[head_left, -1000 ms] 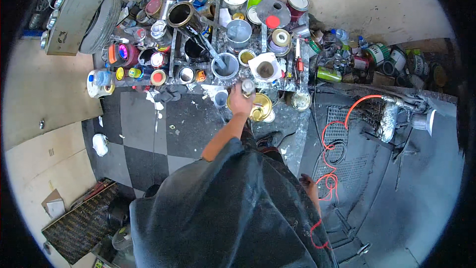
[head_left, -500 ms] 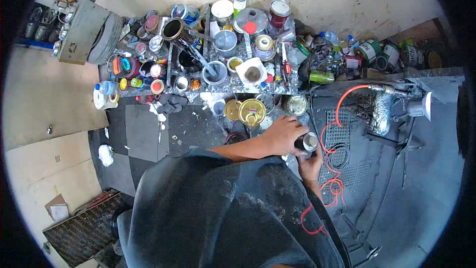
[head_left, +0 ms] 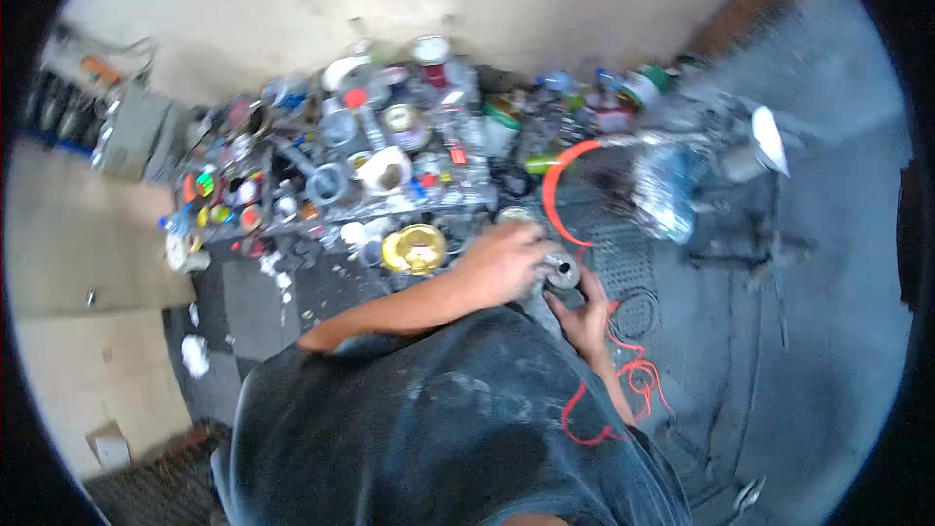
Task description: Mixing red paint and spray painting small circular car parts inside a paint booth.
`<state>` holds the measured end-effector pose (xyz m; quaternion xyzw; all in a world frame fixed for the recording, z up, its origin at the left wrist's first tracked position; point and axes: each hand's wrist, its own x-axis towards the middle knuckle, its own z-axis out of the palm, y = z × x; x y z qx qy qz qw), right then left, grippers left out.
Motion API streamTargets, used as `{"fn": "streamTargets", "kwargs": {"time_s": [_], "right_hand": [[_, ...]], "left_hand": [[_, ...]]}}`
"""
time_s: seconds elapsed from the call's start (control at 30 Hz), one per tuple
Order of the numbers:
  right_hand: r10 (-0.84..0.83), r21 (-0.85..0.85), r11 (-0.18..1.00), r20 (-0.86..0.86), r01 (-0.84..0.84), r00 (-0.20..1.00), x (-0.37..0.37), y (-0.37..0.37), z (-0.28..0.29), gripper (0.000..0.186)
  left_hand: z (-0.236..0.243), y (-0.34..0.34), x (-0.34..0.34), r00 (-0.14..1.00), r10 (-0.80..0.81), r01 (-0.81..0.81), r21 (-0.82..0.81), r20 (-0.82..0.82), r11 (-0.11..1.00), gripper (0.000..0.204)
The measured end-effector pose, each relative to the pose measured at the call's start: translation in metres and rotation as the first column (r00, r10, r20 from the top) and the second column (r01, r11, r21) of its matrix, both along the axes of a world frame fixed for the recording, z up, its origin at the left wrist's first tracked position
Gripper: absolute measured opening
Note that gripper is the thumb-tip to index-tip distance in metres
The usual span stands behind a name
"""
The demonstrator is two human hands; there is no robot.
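Note:
Both of my hands are in front of my body, right of centre, around a small grey metal can [head_left: 563,274] with a dark round hole in its top. My left hand [head_left: 502,261] is closed at the can's left side, its fingers bent against the upper rim. From the right and below, my right hand [head_left: 584,317] grips the can's side. Motion smears the fingertips, and the lower part of the can is hidden behind the hands. A gold round tin lid [head_left: 422,248] lies to the left of my left hand.
A cluttered low bench [head_left: 409,203] carries several paint tins and tubs. On the right, a spray gun wrapped in foil [head_left: 665,195] hangs on a stand, joined to an orange hose [head_left: 552,197]. Loose hose coils [head_left: 638,375] lie on the floor near my right forearm.
The view has swung right, so the bench appears further left and the picture is blurred. The can's top now faces up with a hole showing; both hands remain on it.

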<state>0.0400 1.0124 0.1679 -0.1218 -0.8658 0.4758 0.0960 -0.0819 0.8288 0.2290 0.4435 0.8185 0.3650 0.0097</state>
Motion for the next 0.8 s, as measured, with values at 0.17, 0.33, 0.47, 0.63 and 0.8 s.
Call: {"fn": "streamTargets", "kwargs": {"time_s": [0.17,0.33,0.47,0.63,0.8], "right_hand": [[-0.211,0.306,0.903,-0.295,0.302,0.932,-0.012,0.123,0.053,0.058],[-0.312,0.516,0.645,-0.494,0.563,0.811,-0.038,0.245,0.143,0.057],[-0.446,0.697,0.341,-0.47,0.63,0.761,-0.054,0.306,0.191,0.056],[-0.455,0.803,0.185,-0.441,0.566,0.774,-0.075,0.349,0.208,0.053],[-0.476,0.865,0.153,-0.359,0.478,0.802,-0.09,0.362,0.209,0.053]], "left_hand": [[0.003,0.031,0.012,0.995,0.079,-0.076,-0.052,0.067,0.996,0.037],[-0.007,0.04,0.05,0.979,0.028,0.014,-0.201,0.204,0.98,0.033],[-0.014,0.036,0.062,0.953,0.096,-0.074,-0.085,0.287,0.994,0.034],[-0.013,0.032,0.075,0.94,0.186,-0.17,-0.081,0.286,0.982,0.035],[-0.01,0.034,0.081,0.92,0.222,-0.188,-0.133,0.324,0.973,0.033]]}}
